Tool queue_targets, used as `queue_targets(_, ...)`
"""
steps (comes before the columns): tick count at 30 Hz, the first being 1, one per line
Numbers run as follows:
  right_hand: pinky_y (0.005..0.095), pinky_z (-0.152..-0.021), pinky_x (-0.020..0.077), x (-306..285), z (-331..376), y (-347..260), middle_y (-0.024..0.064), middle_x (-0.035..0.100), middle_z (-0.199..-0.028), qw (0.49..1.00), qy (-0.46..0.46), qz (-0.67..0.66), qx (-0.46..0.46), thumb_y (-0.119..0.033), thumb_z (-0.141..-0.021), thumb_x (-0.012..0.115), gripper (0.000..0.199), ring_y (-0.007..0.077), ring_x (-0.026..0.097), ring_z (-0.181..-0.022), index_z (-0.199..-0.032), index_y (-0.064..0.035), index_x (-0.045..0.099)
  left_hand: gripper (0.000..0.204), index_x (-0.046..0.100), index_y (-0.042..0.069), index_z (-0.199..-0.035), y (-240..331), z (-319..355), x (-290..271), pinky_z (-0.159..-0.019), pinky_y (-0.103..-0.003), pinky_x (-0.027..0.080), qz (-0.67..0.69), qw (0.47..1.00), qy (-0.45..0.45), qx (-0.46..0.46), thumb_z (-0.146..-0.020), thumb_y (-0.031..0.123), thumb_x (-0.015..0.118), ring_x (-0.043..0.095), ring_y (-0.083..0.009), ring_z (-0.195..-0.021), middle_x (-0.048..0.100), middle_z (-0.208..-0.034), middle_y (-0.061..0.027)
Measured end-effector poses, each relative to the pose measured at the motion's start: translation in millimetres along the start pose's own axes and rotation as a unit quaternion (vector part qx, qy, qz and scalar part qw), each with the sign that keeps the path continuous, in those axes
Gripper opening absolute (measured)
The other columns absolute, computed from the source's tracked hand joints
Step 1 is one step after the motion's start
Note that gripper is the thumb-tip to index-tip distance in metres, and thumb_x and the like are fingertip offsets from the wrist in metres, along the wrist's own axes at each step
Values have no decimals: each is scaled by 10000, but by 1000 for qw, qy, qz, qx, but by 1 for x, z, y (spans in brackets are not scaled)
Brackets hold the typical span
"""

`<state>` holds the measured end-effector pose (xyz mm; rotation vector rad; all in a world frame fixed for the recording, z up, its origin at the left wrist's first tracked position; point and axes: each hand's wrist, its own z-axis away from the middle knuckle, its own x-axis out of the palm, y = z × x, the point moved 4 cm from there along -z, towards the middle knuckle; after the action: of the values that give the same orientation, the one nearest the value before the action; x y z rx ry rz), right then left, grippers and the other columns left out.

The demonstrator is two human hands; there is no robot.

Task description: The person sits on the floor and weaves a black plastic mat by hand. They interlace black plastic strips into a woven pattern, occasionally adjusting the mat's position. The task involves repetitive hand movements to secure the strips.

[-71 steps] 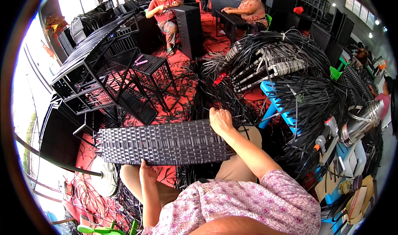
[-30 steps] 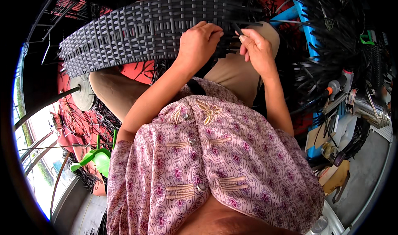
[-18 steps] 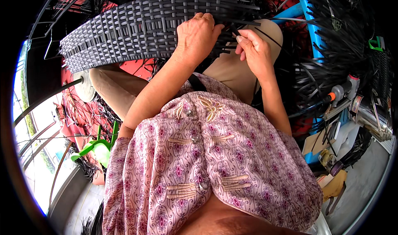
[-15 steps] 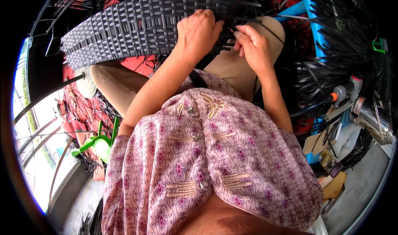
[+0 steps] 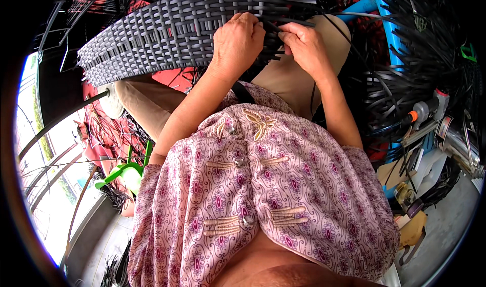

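The woven panel (image 5: 167, 31) is a dark grey rattan-style mat of flat plastic strips. It lies across the person's lap, spanning from the far left to the centre of the scene, and bends slightly with the lens.

The left hand (image 5: 237, 44) rests on the right end of the woven panel, fingers curled closed over the unfinished edge and pressing the weave down. The right hand (image 5: 304, 46) sits just beside it, to the right, fingers pinched closed on a loose black strip (image 5: 271, 28) that runs out of the panel edge. The two hands nearly touch at the fingertips.

Loose strip ends stick out from the right edge of the panel, beyond the hands.

To the right, a dense bundle of black strips (image 5: 405, 74) hangs over a blue frame (image 5: 385, 18). A hand tool with an orange tip (image 5: 422, 112) lies near right. A green plastic item (image 5: 121, 173) stands on the floor at near left.
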<state>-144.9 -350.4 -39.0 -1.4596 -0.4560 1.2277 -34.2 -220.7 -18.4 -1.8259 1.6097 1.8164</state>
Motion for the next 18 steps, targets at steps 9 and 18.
queue_targets(9, 325, -602, 499, 2, -11, -6, 105, 653, -636, 999, -37, -2, 23, -163, -898, 610, 224, 173, 637, -585, -1010, -4, 721, 144, 651, 9, -875, -5, 2, 1, -712, -427, 528, 19, 1000, -8, -12, -878, 153, 637, 664, -359, -804, 682, -847, -154)
queue_targets(18, 257, -530, 400, -2, -30, -8, -6, 562, -600, 990, -134, 39, 23, -150, -919, 601, 192, 70, 516, -558, -979, -7, 715, 203, 681, -5, -990, -9, 9, -2, -719, -412, 540, 33, 999, -22, -18, -870, 158, 656, 678, -340, -793, 692, -885, -174)
